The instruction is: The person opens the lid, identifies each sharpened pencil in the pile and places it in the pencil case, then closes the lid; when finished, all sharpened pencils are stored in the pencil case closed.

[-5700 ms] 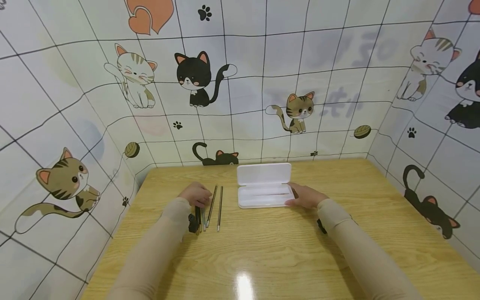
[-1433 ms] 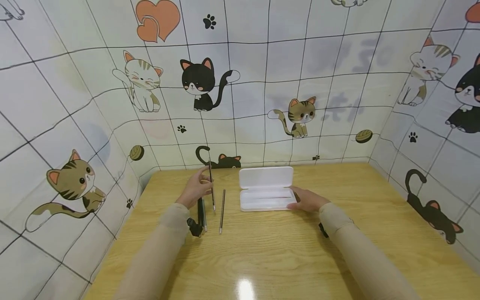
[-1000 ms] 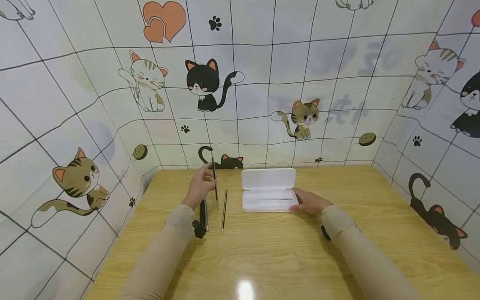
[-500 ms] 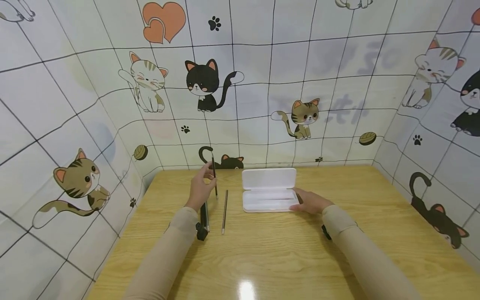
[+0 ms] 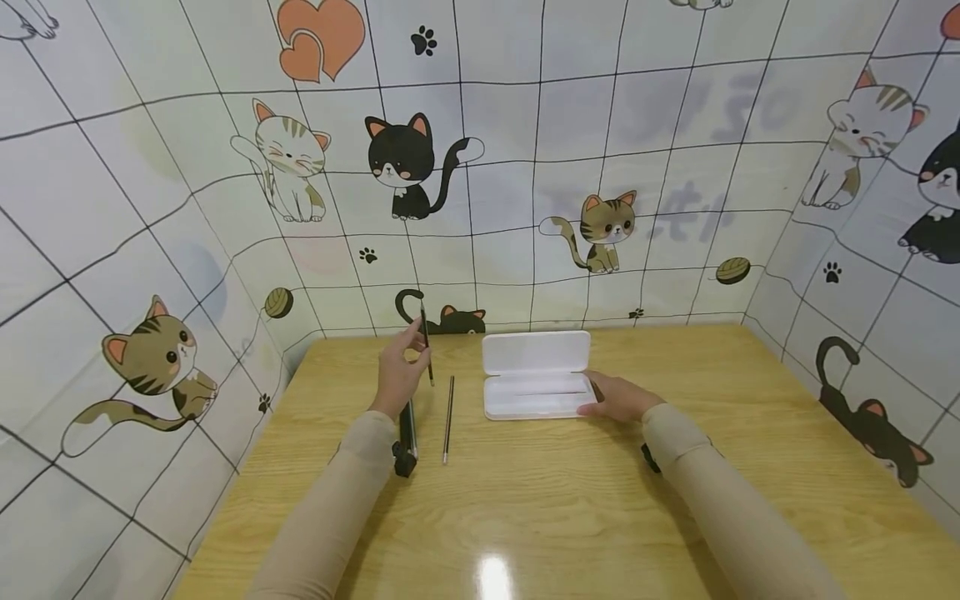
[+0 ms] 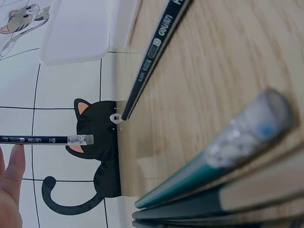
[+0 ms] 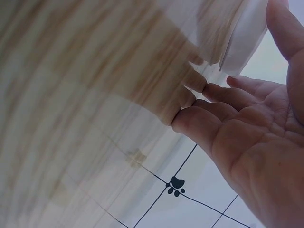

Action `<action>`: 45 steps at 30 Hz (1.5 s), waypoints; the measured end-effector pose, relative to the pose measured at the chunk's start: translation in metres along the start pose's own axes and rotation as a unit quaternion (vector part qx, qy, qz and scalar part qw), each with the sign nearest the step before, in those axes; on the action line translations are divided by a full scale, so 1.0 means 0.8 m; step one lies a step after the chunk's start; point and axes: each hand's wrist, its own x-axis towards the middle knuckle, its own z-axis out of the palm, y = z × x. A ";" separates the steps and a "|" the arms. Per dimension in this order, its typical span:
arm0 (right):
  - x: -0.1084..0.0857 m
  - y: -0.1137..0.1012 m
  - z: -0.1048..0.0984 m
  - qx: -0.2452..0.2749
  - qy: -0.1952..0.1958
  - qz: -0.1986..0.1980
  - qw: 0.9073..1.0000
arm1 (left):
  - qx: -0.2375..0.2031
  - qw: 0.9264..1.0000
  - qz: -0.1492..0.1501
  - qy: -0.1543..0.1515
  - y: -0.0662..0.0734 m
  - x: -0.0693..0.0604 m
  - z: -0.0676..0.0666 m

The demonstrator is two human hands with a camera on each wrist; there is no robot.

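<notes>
Left hand (image 5: 400, 373): HB pencil (image 6: 52, 140) is pinched.
Right of it, an open white pencil case (image 5: 536, 357) is gripped by the right hand (image 5: 621, 397).

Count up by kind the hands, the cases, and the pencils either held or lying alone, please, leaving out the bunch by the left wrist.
Hands: 2 (left hand, right hand)
Cases: 1 (open white case)
Pencils: 2 (held pencil, lone pencil)
Total: 5
</notes>
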 end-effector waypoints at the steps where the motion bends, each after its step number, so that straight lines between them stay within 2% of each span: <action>1: 0.000 0.000 0.000 0.000 -0.001 0.000 1.000 | -0.002 1.000 0.002 0.001 0.001 0.000 0.000; 8: -0.001 0.000 0.000 0.002 0.003 -0.002 1.000 | -0.014 1.000 -0.002 -0.002 0.008 0.002 0.004; 16: -0.001 0.000 0.000 0.000 0.002 0.002 1.000 | -0.018 1.000 0.015 -0.002 0.010 0.004 0.012; 24: -0.003 -0.004 0.000 0.004 0.003 -0.002 1.000 | -0.037 0.999 -0.003 -0.012 0.017 0.006 0.020; 29: -0.004 -0.006 0.000 0.002 0.005 -0.002 1.000 | -0.039 0.999 -0.003 -0.017 0.021 0.007 0.025; 38: -0.005 -0.008 -0.002 0.001 0.006 -0.002 1.000 | -0.042 0.999 0.013 -0.012 0.023 0.012 0.034; 45: -0.006 -0.009 -0.002 0.005 0.005 0.002 1.000 | -0.070 0.997 0.026 -0.007 0.027 0.013 0.046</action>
